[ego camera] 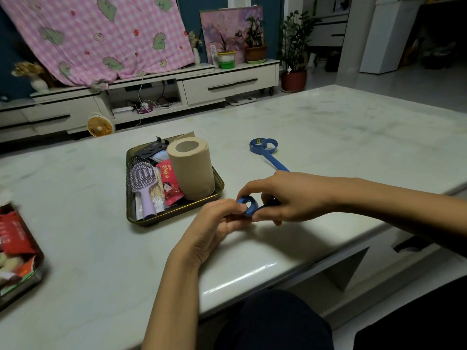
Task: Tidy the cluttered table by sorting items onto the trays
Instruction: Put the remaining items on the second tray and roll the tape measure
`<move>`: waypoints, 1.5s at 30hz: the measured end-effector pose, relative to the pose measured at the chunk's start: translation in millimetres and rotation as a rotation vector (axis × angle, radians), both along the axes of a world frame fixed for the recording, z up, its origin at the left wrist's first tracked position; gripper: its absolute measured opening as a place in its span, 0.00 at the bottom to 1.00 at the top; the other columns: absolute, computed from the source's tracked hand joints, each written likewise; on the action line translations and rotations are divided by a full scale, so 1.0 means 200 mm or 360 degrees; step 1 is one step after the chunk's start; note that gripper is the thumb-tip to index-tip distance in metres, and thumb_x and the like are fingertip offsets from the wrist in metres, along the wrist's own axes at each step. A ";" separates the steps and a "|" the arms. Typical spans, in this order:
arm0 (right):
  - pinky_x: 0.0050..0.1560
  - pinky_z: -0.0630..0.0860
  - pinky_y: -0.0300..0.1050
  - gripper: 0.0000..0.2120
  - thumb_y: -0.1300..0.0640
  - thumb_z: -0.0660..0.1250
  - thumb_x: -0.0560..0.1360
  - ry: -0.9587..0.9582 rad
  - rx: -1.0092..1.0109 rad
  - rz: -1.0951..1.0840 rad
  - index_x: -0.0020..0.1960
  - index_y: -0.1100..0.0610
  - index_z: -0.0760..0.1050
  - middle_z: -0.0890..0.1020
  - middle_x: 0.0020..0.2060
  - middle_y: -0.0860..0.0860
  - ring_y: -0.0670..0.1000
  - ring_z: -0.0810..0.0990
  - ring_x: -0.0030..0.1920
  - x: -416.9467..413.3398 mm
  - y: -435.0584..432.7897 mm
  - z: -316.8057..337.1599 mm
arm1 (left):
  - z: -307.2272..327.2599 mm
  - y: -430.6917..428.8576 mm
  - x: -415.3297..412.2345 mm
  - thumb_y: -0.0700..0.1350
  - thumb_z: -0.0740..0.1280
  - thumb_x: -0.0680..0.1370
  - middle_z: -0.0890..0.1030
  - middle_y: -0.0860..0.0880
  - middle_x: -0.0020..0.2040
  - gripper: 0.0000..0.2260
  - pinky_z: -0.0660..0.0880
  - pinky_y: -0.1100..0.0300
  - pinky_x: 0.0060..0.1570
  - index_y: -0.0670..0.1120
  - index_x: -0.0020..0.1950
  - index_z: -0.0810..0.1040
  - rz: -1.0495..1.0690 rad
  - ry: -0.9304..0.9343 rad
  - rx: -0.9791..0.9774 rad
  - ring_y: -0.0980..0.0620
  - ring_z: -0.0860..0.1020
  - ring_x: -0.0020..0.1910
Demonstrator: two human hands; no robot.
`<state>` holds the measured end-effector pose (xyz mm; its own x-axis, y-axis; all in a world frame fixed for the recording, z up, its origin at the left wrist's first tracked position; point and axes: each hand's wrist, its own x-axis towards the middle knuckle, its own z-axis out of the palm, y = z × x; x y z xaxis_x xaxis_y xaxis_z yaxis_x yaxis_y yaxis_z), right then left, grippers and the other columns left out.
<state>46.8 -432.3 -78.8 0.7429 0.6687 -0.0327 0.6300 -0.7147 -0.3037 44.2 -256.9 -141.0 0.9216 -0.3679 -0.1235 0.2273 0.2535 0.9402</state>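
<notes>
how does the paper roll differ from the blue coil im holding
The paper roll is tan and bulky, the blue coil small. The paper roll stands upright in the tray; the blue coil is pinched between the left hand and right hand, its tail trailing across the table. Both are wound, hollow-centred.

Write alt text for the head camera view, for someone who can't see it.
The left hand and right hand pinch a partly coiled blue tape over a pale table, its loose end trailing away across the top. Beside them a dark tray holds a paper roll, a lilac hairbrush and a red packet.
</notes>
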 end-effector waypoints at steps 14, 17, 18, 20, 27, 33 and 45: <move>0.33 0.57 0.43 0.17 0.44 0.63 0.74 -0.0892 -0.0119 -0.0148 0.54 0.56 0.67 0.82 0.41 0.53 0.58 0.77 0.39 -0.03 0.09 -0.11 | 0.01 -0.01 -0.02 0.43 0.70 0.67 0.83 0.45 0.43 0.14 0.78 0.64 0.39 0.41 0.51 0.79 -0.0064 -0.0112 -0.0074 0.53 0.81 0.40; 0.32 0.55 0.44 0.17 0.45 0.62 0.75 -0.0960 -0.0173 -0.0151 0.55 0.57 0.66 0.82 0.43 0.53 0.58 0.78 0.41 -0.02 0.10 -0.12 | 0.01 -0.01 -0.02 0.43 0.70 0.66 0.84 0.46 0.41 0.17 0.77 0.65 0.37 0.40 0.53 0.77 -0.0008 -0.0102 -0.0092 0.53 0.82 0.39; 0.31 0.54 0.44 0.18 0.44 0.62 0.75 -0.0961 -0.0188 -0.0146 0.55 0.57 0.66 0.82 0.43 0.53 0.59 0.78 0.41 -0.02 0.11 -0.12 | 0.01 -0.01 -0.02 0.43 0.70 0.66 0.84 0.46 0.40 0.17 0.77 0.64 0.37 0.40 0.53 0.77 0.0002 -0.0099 -0.0093 0.53 0.82 0.38; 0.28 0.51 0.44 0.18 0.44 0.62 0.75 -0.0944 -0.0217 -0.0117 0.55 0.57 0.66 0.82 0.43 0.54 0.59 0.78 0.41 -0.02 0.11 -0.12 | 0.01 -0.02 -0.02 0.42 0.70 0.66 0.84 0.45 0.40 0.15 0.78 0.64 0.37 0.39 0.52 0.77 0.0009 -0.0086 -0.0091 0.52 0.82 0.39; 0.35 0.60 0.44 0.18 0.43 0.61 0.76 -0.0600 -0.0169 -0.0056 0.60 0.53 0.68 0.81 0.45 0.52 0.55 0.77 0.45 -0.01 0.07 -0.11 | 0.00 -0.02 -0.02 0.40 0.70 0.68 0.84 0.43 0.40 0.15 0.79 0.63 0.37 0.37 0.53 0.77 0.0033 -0.0114 0.0049 0.52 0.82 0.35; 0.40 0.66 0.43 0.19 0.50 0.62 0.77 -0.0185 -0.0191 0.0024 0.67 0.47 0.66 0.80 0.44 0.48 0.46 0.70 0.38 -0.01 0.05 -0.07 | -0.02 0.00 -0.01 0.36 0.69 0.71 0.84 0.42 0.42 0.08 0.79 0.61 0.39 0.41 0.49 0.79 -0.0017 -0.0201 0.0190 0.50 0.82 0.38; 0.27 0.55 0.37 0.20 0.38 0.64 0.72 -0.0717 -0.0042 -0.0034 0.52 0.54 0.70 0.79 0.32 0.49 0.50 0.65 0.30 -0.03 0.01 -0.09 | -0.01 0.00 -0.01 0.46 0.76 0.59 0.84 0.42 0.45 0.22 0.80 0.61 0.41 0.41 0.50 0.79 0.0014 -0.0111 0.0123 0.50 0.83 0.39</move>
<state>41.7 -429.4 -97.0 0.7006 0.6562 0.2803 0.6800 -0.7330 0.0163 43.1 -257.8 -143.6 0.9322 -0.3513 -0.0868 0.1588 0.1817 0.9704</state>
